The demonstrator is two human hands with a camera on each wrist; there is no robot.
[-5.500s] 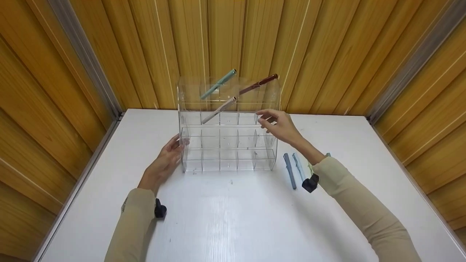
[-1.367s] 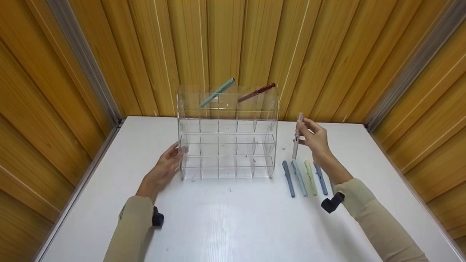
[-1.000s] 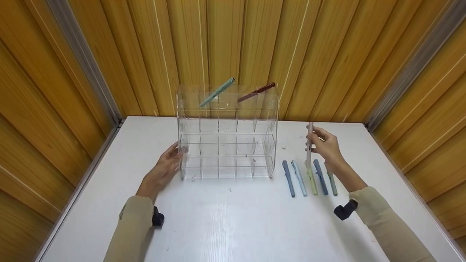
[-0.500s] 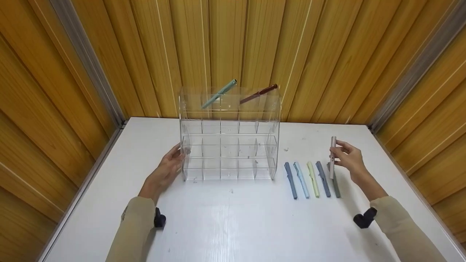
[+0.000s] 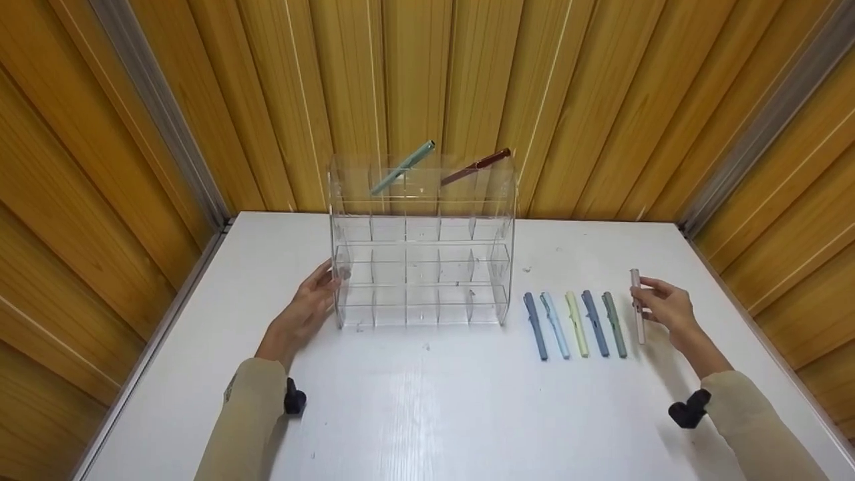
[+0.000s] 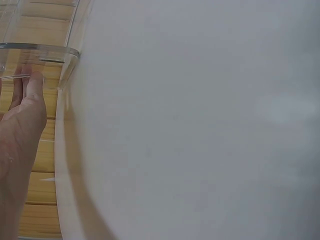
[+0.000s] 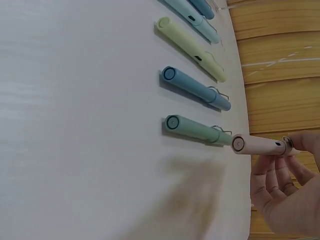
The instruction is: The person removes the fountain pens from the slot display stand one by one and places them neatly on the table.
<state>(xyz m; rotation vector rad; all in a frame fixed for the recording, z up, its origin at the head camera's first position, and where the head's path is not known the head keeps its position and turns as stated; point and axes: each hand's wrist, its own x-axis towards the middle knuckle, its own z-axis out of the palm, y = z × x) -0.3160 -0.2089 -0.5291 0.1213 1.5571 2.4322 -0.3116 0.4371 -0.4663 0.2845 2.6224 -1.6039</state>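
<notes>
My right hand pinches a pale pink capped pen between thumb and fingers, right of a row of pens. In the right wrist view the pale pink pen points its round end towards the camera, beside the green pen. A clear acrylic display rack with tiered compartments stands near the back of the table. Against its left side rests my left hand, fingers fairly straight, fingertips seen through the plastic. A teal pen and a dark red pen lean in the rack's top tier.
Side by side on the white table lie a grey-blue pen, a light blue pen, a yellow-green pen, a blue pen and a green pen. Yellow wood-patterned walls enclose the back and sides.
The pale pink pen, leaning in the rack at first, has come out in my right hand. It has travelled right and nearer, past the row of pens. My left hand stays at the rack.
</notes>
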